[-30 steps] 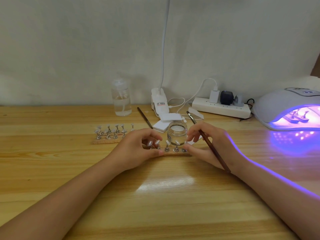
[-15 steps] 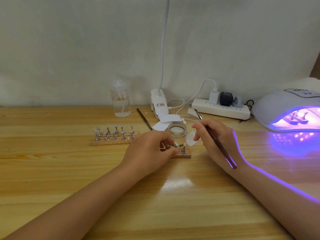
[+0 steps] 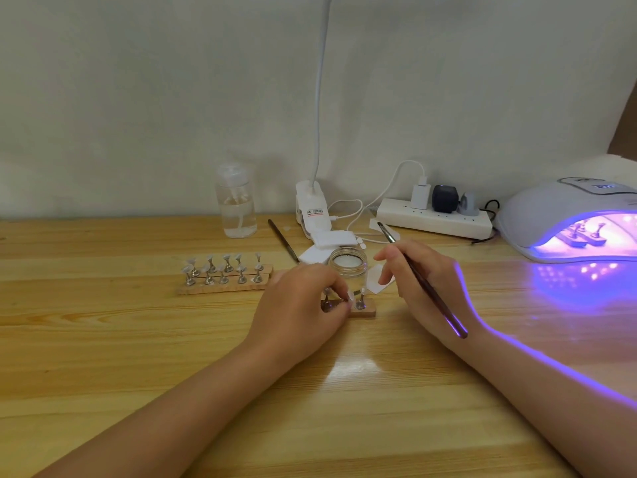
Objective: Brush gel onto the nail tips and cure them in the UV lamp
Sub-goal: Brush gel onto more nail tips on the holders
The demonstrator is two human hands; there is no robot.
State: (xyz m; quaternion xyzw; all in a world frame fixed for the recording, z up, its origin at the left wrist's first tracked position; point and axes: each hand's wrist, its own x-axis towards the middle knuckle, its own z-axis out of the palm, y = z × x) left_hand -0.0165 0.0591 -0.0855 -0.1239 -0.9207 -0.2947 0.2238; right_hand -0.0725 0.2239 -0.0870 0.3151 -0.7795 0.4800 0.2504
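A short wooden strip (image 3: 366, 311) with nail tips on metal stands lies at table centre. My left hand (image 3: 300, 312) covers most of it, fingers pinching one stand (image 3: 331, 302); another stand (image 3: 361, 300) shows uncovered at the strip's right end. My right hand (image 3: 424, 284) holds a brown brush (image 3: 424, 282), bristles up and away, just right of the open glass gel jar (image 3: 347, 265). The UV lamp (image 3: 568, 219) glows purple at far right with stands (image 3: 582, 234) inside. Two more strips of nail tips (image 3: 224, 274) lie to the left.
Along the wall stand a clear pump bottle (image 3: 237, 201), a white clip lamp (image 3: 312, 212) and a power strip (image 3: 434, 220) with plugs. A second brush (image 3: 283, 240) and white pads (image 3: 315, 254) lie behind the jar. Purple light spills over the table's right side.
My left hand slid right along the short strip, now covering most of it. My right hand lifted off the strip's right end and drew back beside the jar with the brush.
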